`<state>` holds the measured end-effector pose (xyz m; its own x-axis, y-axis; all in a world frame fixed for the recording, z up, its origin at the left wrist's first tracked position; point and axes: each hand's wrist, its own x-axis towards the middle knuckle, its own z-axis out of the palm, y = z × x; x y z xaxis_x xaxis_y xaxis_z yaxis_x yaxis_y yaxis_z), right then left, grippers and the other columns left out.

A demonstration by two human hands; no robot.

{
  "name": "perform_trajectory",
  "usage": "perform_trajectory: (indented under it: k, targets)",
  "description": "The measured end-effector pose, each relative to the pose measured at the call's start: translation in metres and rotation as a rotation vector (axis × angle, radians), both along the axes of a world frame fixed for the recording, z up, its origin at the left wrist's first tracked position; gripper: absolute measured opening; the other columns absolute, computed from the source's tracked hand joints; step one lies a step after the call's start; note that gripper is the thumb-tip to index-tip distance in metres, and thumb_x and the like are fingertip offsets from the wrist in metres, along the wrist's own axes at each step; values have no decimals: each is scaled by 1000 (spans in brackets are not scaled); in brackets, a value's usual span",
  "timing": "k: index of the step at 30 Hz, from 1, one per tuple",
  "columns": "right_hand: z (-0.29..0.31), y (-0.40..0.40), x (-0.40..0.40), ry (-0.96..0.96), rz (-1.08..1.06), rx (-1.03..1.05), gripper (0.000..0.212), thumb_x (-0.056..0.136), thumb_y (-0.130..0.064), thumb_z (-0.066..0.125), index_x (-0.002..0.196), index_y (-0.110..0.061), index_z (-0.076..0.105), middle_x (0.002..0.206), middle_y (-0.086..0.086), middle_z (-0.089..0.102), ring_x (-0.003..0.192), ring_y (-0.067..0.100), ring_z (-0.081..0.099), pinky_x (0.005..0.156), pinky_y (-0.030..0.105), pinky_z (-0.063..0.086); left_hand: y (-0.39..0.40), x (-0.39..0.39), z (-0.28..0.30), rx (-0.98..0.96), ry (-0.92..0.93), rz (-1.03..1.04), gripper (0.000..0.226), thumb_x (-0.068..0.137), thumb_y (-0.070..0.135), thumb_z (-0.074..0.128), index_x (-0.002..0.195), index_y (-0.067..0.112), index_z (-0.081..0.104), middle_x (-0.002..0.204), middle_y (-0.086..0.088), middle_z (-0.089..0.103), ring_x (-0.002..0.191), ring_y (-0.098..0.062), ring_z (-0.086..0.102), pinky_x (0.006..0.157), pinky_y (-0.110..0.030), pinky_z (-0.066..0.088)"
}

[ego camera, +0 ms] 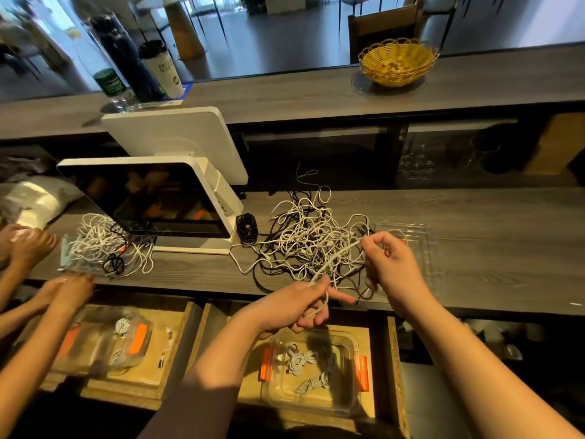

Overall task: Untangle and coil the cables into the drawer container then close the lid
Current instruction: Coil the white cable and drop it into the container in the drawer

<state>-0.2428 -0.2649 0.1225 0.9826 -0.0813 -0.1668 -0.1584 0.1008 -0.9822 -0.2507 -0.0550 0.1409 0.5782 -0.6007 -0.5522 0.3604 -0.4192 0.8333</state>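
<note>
A tangled heap of white and black cables (304, 239) lies on the grey counter (474, 255). One white cable (335, 259) is stretched taut between my hands. My left hand (300, 307) grips its lower end at the counter's front edge, above the open drawer. Higher and to the right, my right hand (391, 264) pinches the upper part of the same cable. In the drawer below sits a clear container (275, 397) with orange clips; several coiled white cables (304, 359) lie inside it. Its clear lid (418, 236) rests on the counter behind my right hand.
A white point-of-sale terminal (164, 198) stands left of the heap, a small black cable bundle (247, 228) beside it. Another person's hands (63, 293) work on a second cable pile (104, 245) at the left, above another drawer container (107, 340). A yellow basket (397, 60) sits on the upper shelf.
</note>
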Motion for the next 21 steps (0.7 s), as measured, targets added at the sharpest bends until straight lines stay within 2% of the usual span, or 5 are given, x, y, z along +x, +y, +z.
perform_trajectory:
  k: [4,9,14,18,21]
  targets:
    - [-20,6,-6,-5,43,-179,23,98,-28,59,85,-9,59,50,-8,39,41,5,31,40,17,27,7,-1,-5,-141,3,289,51,98,65,33,126,40,68,73,1,54,56,-7,37,49,-21,25]
    - [-35,14,-12,-10,215,-355,23,97,-24,61,82,-7,64,61,-3,51,54,8,40,54,25,34,4,-4,-7,-216,33,551,59,103,56,29,122,19,70,87,-11,71,72,-19,67,52,-25,53]
    - [-34,16,-17,-6,223,-382,21,97,-25,61,83,-10,66,65,0,54,57,9,44,58,29,37,4,1,-4,-110,-38,567,61,105,52,28,114,11,71,96,-21,74,86,-31,73,67,-34,62]
    - [-28,13,-15,-30,159,-365,21,97,-27,60,85,-13,68,60,-7,52,53,3,43,54,21,36,8,11,-1,-6,-81,516,56,106,50,30,116,12,70,98,-16,76,86,-26,74,69,-31,61]
    - [-29,17,-17,-37,210,-375,20,98,-28,59,82,-17,66,58,-11,53,53,0,43,55,20,36,8,17,-1,-46,-101,550,51,106,47,31,121,16,69,103,-13,76,92,-25,74,74,-32,61]
